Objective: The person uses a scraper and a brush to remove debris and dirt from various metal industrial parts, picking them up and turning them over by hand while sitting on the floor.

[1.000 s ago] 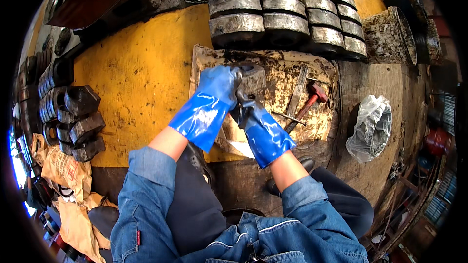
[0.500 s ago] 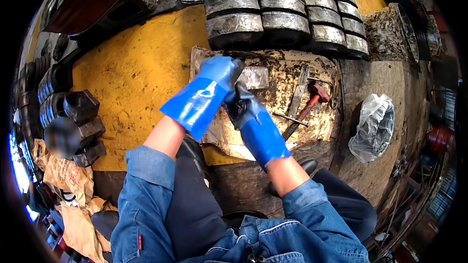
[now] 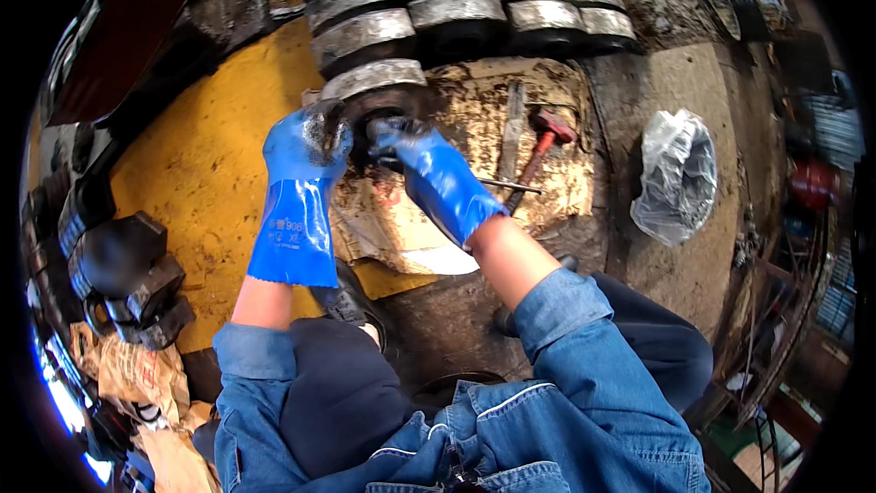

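a moment ago the gloved hands were close together over the cardboard sheet [image 3: 570, 173], near the person, with the heavy rounded metal block [image 3: 374, 76] lying just beyond them; now they have parted and moved forward to either side of its near face, and the head view has swung so that everything sits differently in it. the block shows a bright metal rim uppermost and a dark, hollow-looking face toward the person, at the far left part of the sheet, right by the near end of the stacked blocks [image 3: 456, 7]; whether it touches them i cannot tell. the left hand [image 3: 306, 141] is partly curled, its blackened fingers against the block's lower left edge, though how firmly they close on it is hidden. the right hand [image 3: 411, 151] is smeared by motion at the dark opening, so i cannot tell how far open it is or if it has hold of anything. the change suggests that attention has passed from the hands themselves to the block. the red-headed hammer [image 3: 553, 125] and flat metal bar [image 3: 513, 132] lie untouched to the right.
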Demonstrator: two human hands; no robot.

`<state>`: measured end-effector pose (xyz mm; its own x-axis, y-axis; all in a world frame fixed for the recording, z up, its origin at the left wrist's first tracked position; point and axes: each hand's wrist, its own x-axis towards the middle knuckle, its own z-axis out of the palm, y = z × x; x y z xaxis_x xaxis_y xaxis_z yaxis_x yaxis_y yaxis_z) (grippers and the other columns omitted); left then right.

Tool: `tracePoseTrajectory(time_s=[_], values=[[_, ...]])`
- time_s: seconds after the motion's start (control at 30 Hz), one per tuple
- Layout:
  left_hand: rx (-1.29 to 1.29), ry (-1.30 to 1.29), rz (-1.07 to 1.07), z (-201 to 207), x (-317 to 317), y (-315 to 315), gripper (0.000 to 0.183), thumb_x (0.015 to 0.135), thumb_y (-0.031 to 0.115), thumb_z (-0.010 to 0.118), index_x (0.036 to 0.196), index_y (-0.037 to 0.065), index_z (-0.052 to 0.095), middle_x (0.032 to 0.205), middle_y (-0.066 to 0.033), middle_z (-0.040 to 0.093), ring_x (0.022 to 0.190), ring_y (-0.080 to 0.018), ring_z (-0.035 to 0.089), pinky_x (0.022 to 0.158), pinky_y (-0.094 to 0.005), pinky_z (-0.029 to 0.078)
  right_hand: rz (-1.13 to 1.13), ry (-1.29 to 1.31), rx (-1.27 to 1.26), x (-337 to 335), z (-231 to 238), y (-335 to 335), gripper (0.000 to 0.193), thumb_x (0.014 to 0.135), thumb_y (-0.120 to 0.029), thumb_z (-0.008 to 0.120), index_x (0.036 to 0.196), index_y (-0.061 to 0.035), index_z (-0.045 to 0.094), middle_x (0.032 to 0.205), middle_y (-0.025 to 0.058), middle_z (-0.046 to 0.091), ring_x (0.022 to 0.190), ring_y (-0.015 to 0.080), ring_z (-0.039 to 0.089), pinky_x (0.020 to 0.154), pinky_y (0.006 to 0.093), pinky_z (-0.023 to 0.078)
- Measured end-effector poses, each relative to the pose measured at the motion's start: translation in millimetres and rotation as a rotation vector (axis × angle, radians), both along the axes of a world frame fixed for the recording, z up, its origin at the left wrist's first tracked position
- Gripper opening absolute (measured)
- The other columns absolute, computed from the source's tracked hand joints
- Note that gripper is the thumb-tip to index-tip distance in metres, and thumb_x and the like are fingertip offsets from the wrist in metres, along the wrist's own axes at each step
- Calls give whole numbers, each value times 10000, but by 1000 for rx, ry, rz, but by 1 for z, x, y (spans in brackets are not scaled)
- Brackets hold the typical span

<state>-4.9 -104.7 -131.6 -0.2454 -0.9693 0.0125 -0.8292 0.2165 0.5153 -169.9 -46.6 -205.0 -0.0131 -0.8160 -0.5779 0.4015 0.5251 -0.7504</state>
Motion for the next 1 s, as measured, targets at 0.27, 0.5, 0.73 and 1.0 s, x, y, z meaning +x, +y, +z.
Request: tracePoseTrajectory(time_s=[0.27,0.5,0.73,1.0], values=[[44,-204,-69,6,2,0,307,800,224,692,1104,183,709,1026,-140,704,953,-356,672,839,-414,550,552,1576,174,-127,15,72,362,865,-266,751,1142,-53,659,1099,103,696,886,226,696,717,299,609],[144,-152,-84,12,-7,6,262,839,195,676,1093,146,712,1030,-137,712,953,-333,680,824,-407,556,1251,1519,775,-179,-33,90,374,777,-183,740,1147,-133,716,1162,99,709,1060,305,690,783,503,573],[221,-91,-468,-24,-19,38,470,743,346,815,1142,127,696,1075,-151,711,957,-335,692,840,-411,562,1471,1419,662,-151,39,57,353,794,-186,738,1140,-119,722,1125,89,725,1018,330,701,773,476,565],[212,-158,-686,-5,-51,69,277,788,387,716,987,195,703,770,-114,677,748,-361,664,641,-481,515,1212,981,-23,-126,142,45,332,885,-369,660,1127,-150,720,1023,126,724,972,294,684,835,403,528]])
